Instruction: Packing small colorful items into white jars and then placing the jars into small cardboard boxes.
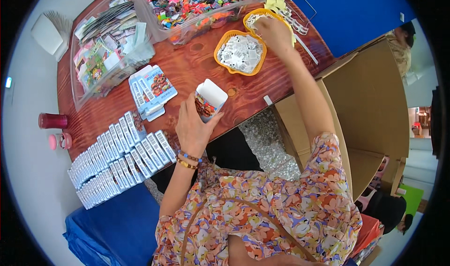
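Upright near the table's front edge, a small light-blue printed carton (206, 102) with its white top flap raised is gripped in my left hand (191, 125). My right hand (275, 35) reaches down into the farther yellow basket (247, 16), which holds small white pieces. Its fingers are bent together, and whatever is between them is hidden. Just nearer stands a second yellow basket (218, 59) heaped with small white packets (241, 53). Left of the held carton lies a pile of flattened cartons (152, 89) in the same light blue.
Two rows of filled-out cartons (117, 156) stand at the left table edge, beside a red jar (53, 120) and a pink container (60, 141). Clear bins hold flat cards (105, 48) and colourful trinkets (187, 6). A large cardboard box (365, 102) stands at the right.
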`<state>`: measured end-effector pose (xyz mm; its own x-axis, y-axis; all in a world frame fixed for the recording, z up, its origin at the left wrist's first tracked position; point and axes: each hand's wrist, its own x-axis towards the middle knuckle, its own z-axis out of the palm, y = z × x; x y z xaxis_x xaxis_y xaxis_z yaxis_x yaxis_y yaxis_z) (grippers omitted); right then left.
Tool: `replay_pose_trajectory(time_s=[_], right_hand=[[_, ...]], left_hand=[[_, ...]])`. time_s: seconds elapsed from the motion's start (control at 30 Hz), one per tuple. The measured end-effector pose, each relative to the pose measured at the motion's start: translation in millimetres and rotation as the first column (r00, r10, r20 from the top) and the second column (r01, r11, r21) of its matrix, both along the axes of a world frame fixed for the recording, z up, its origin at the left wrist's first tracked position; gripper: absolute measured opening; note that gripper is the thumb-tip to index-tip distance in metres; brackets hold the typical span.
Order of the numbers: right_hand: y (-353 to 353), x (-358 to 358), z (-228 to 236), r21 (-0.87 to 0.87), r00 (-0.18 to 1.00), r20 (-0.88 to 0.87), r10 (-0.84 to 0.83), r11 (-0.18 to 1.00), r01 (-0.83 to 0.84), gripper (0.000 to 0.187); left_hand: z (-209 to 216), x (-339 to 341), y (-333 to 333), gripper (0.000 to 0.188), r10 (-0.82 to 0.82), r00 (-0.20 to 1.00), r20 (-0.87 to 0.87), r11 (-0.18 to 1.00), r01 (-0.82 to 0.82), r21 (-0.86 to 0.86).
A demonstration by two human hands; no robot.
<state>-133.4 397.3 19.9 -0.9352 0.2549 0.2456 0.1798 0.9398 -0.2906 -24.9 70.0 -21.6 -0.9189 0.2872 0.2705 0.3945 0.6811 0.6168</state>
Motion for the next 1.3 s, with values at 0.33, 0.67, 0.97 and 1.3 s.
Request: replay_pose_trajectory(time_s=[0.33, 0.67, 0.97, 1.3], right_hand=[[76.3, -78.0, -44.9, -0.134, 0.97, 0.203, -0.137, 0.977, 0.166, 0.036], [94.9, -69.6, -46.9, -0.64, 0.981, -0.006, -0.195, 0.754, 0.147, 0.017], [35.7, -16.9, 18.3, -0.733, 0.987, -0.138, 0.079, 0.662, -0.155, 0.023], [-156.0, 100.8, 22.0, -0.327, 0.864, -0.096, 0.495, 0.804, -0.497, 0.016]], left_hand=[[7.5, 4.8, -12.6, 0.084, -0.026, 0.999, 0.04, 1.0, 0.026, -0.001], [8.0, 5.5, -16.9, 0.084, -0.007, 1.0, 0.031, 1.0, 0.007, 0.003], [3.0, 8.1, -12.0, 0.084, -0.006, 1.0, 0.03, 1.0, 0.006, 0.006], [2.5, 8.9, -8.3, 0.081, 0.065, 0.998, -0.021, 0.998, -0.065, 0.01]])
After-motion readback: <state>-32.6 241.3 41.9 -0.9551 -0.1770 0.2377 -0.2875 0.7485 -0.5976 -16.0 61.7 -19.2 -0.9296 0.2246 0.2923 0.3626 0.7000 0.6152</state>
